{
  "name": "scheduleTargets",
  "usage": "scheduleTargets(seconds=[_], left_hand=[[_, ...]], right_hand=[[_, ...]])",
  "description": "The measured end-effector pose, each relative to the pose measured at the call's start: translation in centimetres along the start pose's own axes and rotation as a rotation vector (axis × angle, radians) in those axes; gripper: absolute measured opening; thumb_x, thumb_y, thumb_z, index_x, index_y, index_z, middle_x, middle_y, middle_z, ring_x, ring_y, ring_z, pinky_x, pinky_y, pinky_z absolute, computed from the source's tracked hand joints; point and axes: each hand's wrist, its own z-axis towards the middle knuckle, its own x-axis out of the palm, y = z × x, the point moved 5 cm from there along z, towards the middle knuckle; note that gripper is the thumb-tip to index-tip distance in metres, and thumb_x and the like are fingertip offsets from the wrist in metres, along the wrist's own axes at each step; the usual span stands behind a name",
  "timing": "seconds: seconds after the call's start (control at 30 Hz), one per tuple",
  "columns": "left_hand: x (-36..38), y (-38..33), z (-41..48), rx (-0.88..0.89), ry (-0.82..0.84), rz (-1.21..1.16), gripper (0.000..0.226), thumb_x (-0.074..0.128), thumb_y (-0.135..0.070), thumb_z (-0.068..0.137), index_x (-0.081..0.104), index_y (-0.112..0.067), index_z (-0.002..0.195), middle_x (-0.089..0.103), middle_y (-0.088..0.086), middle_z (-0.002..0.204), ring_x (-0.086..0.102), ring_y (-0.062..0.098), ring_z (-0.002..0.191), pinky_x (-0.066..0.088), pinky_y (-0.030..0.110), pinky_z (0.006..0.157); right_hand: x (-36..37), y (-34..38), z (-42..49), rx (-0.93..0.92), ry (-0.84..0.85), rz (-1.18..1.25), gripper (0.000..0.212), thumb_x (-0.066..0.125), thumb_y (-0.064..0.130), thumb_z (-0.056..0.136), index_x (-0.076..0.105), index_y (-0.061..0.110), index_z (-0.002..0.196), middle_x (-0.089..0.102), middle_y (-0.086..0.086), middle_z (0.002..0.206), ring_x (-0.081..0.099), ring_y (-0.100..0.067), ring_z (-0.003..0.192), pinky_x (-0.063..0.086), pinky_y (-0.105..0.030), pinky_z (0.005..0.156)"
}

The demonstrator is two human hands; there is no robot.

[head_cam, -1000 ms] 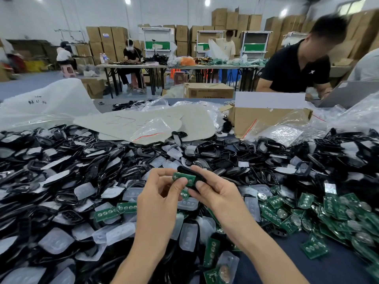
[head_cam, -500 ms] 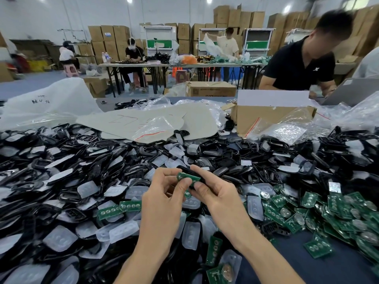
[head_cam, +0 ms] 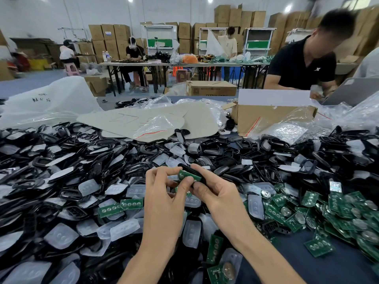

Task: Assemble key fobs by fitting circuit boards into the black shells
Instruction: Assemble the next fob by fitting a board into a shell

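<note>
Holding 1 black shell [head_cam: 192,170] between them, both hands meet just above the heap of parts on the table [head_cam: 332,269]. The right hand [head_cam: 219,194] curls round the shell, with its index finger over the far edge and its thumb at the near end. The left hand [head_cam: 162,193] pinches the green circuit board [head_cam: 189,175] that lies in the shell's open face, thumb tip against the board's near edge. The board looks slightly tilted, so I judge it not fully seated yet. Pushing on only 1 corner could jam the board skew or flex it. A slip of either thumb could flip it out into the loose shells [head_cam: 61,160] and translucent button pads [head_cam: 59,235] below, where it would be hard to find. To the right lie heaped spare boards [head_cam: 307,210].
</note>
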Motion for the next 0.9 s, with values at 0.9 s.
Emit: scheduleTargets(seconds=[0.9], left_hand=[[-0.3, 1.0, 0.6, -0.117, 0.046, -0.164, 0.024, 0.07, -0.021, 0.092, 0.062, -0.043, 0.094, 0.068, -0.018, 0.091, 0.065, 0.004, 0.088, 0.05, 0.016, 0.072]], right_hand=[[0.3, 0.9, 0.0, 0.005, -0.026, 0.129, 0.022, 0.067, 0.01, 0.095, 0.073, 0.023, 0.112, 0.077, 0.004, 0.108, 0.073, -0.012, 0.102, 0.057, -0.021, 0.082]])
